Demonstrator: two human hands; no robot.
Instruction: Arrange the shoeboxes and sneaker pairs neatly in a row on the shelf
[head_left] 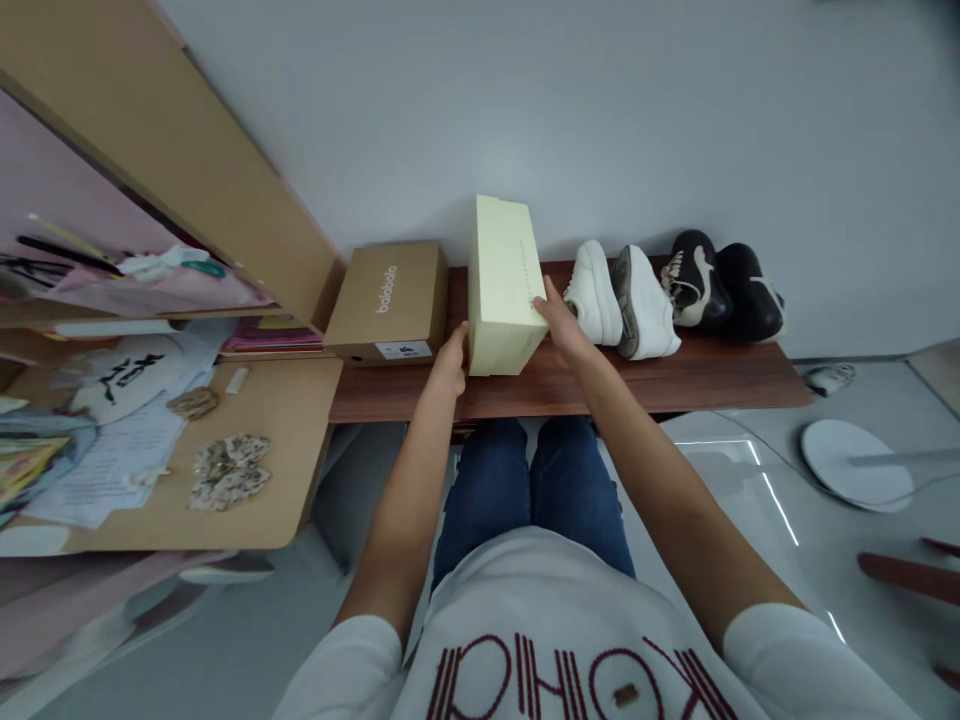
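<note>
Head-camera view, looking forward and down at a long wooden board point(675, 383) set against a pale grey wall point(600, 120). A pale yellow shoebox point(501, 283) stood at upper centre of the frame, its long axis running away from the person, held between both hands; whether its base touched the board could not be determined. The left hand point(451, 362) lay at the box's left side, fingers point(459, 335) closed together against it. The right hand point(564, 335) lay at the opposite side, fingers point(546, 295) slightly spread across that face.

Left of the left hand, just beside the yellow box, sat a brown cardboard shoebox point(386, 305) printed "balabala". Right of the right hand, and close to it, stood a pair of white sneakers point(619, 305), followed by a pair of black sneakers point(724, 290). At upper left, a light wooden shelf unit point(165, 170) projected into the frame; at lower left, a wooden desk point(277, 440) bore papers and patterned scraps. Denim-covered knees point(532, 490) lay below the board. A round white stand base point(855, 465) rested on the floor at right.
</note>
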